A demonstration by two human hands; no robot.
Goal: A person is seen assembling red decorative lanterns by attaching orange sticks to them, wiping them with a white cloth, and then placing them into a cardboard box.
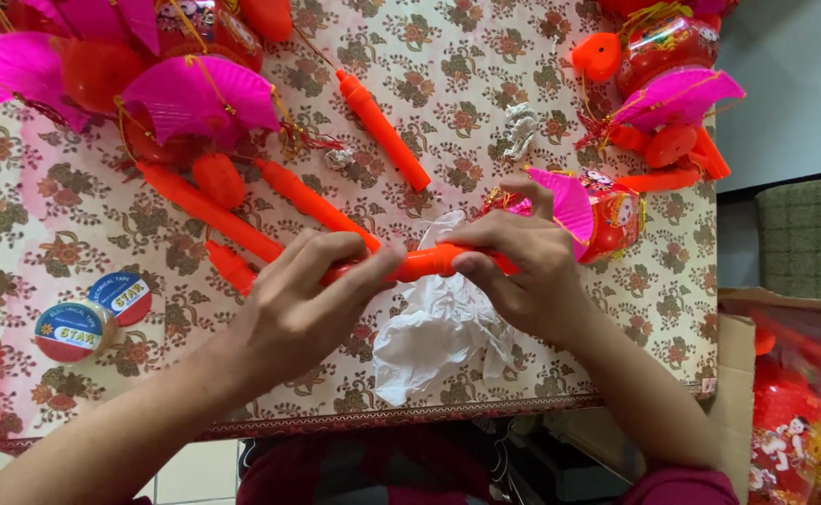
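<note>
Both hands grip one orange plastic stick (422, 263) held level over the floral tablecloth (448, 84). My left hand (303, 304) wraps its left end, my right hand (523, 266) pinches its right end. A crumpled white plastic bag (434, 332) lies right under the stick. Just beyond my right hand sits a small lantern (607, 215) with a pink paper fan. Several more orange sticks, such as the orange stick (382, 131), lie further back on the cloth.
Two tape rolls (93, 318) lie at the left. Pink fan lanterns (149, 75) crowd the back left, and other red lanterns (663, 84) the back right. A cardboard box (784, 393) of red lanterns stands off the table's right edge.
</note>
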